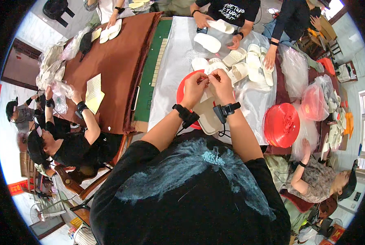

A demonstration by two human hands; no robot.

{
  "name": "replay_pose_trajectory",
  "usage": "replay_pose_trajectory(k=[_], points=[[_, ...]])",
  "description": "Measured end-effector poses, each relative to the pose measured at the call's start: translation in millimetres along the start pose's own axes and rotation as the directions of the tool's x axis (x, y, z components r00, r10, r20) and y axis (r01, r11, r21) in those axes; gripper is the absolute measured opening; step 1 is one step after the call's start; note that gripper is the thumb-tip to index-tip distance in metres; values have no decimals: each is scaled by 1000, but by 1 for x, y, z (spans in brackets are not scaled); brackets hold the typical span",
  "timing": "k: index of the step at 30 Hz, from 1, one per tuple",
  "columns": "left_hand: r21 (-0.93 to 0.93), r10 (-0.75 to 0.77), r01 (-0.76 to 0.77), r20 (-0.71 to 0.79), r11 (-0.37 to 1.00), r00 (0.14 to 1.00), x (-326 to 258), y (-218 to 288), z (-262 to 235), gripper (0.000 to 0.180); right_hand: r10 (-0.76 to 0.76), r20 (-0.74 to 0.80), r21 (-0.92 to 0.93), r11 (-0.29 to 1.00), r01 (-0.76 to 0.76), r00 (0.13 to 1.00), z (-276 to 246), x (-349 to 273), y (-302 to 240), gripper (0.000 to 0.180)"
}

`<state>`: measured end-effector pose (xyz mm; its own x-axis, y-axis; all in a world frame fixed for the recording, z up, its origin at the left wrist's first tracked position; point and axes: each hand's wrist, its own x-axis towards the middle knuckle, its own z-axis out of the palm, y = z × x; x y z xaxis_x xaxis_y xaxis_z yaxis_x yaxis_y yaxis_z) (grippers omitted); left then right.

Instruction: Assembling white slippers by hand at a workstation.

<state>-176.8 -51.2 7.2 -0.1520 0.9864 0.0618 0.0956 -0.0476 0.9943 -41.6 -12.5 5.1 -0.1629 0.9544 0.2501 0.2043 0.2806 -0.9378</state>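
Black shirt (pixel 198 192) nearest; white-sheeted tabletop (pixel 163 102) ahead

Left hand (pixel 194 90) and right hand (pixel 222 85) meet, grip pinched; cannot tell on what. Pale slipper (pixel 209 118) sits below them, overlapping red disc (pixel 181 92). Brown-covered tabletop (pixel 113 61) stands left; co-workers (pixel 74 149) flank both.

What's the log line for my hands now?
left hand: pinched; right hand: pinched, beside left; anything held: unclear; beyond: pale slippers

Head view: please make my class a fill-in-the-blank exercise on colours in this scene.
1. The wrist straps near the left hand and right hand are ____.
2. The round object partly hidden beneath the hands is ____.
3. The tablecloth on the left is ____.

Missing words: black; red; brown.
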Motion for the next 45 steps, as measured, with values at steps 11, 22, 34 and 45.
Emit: replay_pose_trajectory(k=[11,22,34,45], points=[[10,3,-2,-23,1000,1000,2,-3,3,11,-35,-24,-68,997,33,999,2,-3,-1,13],[12,-56,56,-23,998,998,1,-1,1,12,-64,-29,-39,997,63,998,5,-5,-5,11],[56,37,-36,-24,998,999,3,-9,2,12,-10,-78,56,998,14,997,5,-7,1,12],[66,-1,2,-17,998,1000,4,-10,3,10,-116,-94,-68,992,110,989,7,-8,-1,10]])
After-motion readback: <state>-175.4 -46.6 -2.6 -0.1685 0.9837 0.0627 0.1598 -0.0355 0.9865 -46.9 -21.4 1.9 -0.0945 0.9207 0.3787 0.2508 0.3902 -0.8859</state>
